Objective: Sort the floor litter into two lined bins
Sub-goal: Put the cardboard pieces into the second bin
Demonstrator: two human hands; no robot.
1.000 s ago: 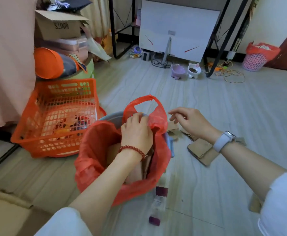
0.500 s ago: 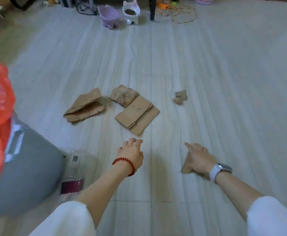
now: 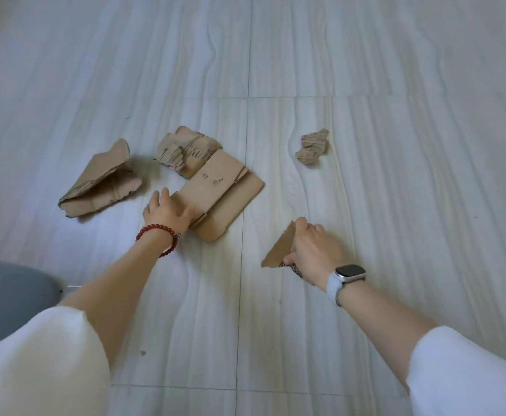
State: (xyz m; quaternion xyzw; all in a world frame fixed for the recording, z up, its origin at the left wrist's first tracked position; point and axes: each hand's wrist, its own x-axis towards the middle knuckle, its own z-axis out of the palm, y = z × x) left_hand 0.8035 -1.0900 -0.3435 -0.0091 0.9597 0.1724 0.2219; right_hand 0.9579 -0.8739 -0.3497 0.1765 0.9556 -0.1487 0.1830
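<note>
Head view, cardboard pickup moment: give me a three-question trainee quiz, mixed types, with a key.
1. True or false: the right hand grips a cardboard scrap.
2. The left hand touches: A) the folded flat cardboard; B) the small crumpled lump; C) the tented piece.
3. Fill in: the wrist with the red bead bracelet is the ___ one.

Key: 1 true; 2 A; 3 left.
</note>
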